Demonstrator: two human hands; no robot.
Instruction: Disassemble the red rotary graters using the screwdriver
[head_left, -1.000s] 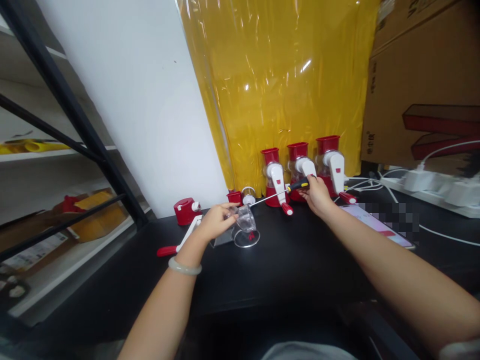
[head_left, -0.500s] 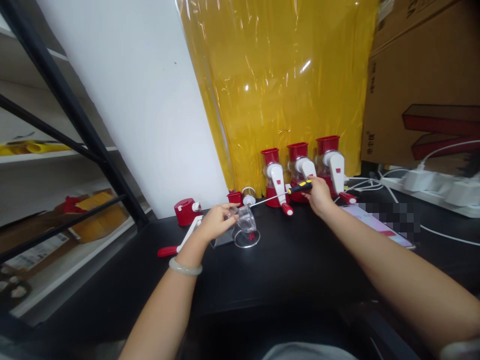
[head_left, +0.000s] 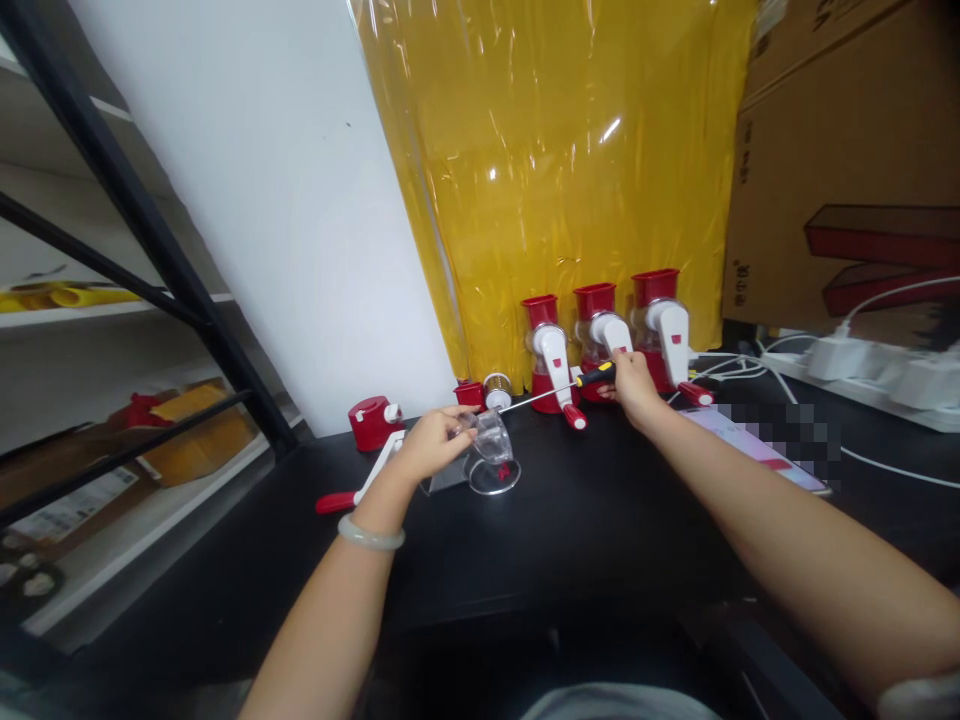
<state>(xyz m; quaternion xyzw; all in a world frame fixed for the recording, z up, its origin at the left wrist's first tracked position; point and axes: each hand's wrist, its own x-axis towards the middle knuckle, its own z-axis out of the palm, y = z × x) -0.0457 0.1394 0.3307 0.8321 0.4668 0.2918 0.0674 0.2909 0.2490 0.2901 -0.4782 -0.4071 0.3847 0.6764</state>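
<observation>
My left hand (head_left: 435, 440) is closed on a clear plastic grater body (head_left: 491, 440), held tilted just over the black table (head_left: 570, 540). In my right hand (head_left: 634, 388) is a screwdriver (head_left: 598, 375) with a black and yellow handle. Its long metal shaft points left, and the tip reaches the upper edge of the clear body; the exact contact spot is too small to make out. Behind my left hand lie a small red hopper (head_left: 470, 395) and a metal grating drum (head_left: 497, 388). A white crank with a red handle (head_left: 336, 502) rests left of my wrist, near a red base (head_left: 375, 423).
Three assembled red and white rotary graters, one being the nearest grater (head_left: 552, 355), stand along the yellow plastic sheet (head_left: 555, 180). A phone (head_left: 757, 447), white cables and a power strip (head_left: 892, 385) lie to the right. A cardboard box (head_left: 847, 170) and shelving (head_left: 120, 310) flank the table.
My right hand has shifted slightly left, its grip on the screwdriver handle changed a little. My left hand and the clear body look nearly the same.
</observation>
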